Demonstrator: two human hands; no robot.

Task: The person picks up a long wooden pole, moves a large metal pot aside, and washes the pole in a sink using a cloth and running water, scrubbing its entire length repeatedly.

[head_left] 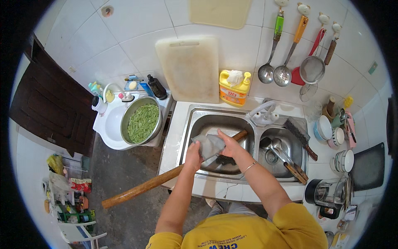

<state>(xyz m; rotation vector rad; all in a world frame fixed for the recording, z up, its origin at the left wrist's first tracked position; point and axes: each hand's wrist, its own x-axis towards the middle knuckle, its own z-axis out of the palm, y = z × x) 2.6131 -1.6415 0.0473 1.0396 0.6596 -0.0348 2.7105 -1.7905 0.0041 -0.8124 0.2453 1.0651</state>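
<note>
Over the large left sink basin (197, 124), my left hand (193, 156) and my right hand (229, 144) both grip a crumpled grey cloth (210, 145). The fingers of each hand close on one side of it. Beneath the hands and my left forearm a long, thick wooden pole (143, 191) slants from the floor side, across the front rim, into the basin. Its middle is hidden by my arm and the cloth. A dark bristly thing (225, 160) lies low in the basin, partly covered by my right hand; I cannot make out its kind.
A white faucet (264, 114) stands behind the basins. Ladles (275, 145) lie in the right basin, a black brush (297, 133) on its rim. Left, a metal bowl of cut green beans (143, 123) sits on a washbasin (112, 126). A yellow jug (234, 89) and cutting board (188, 70) stand behind.
</note>
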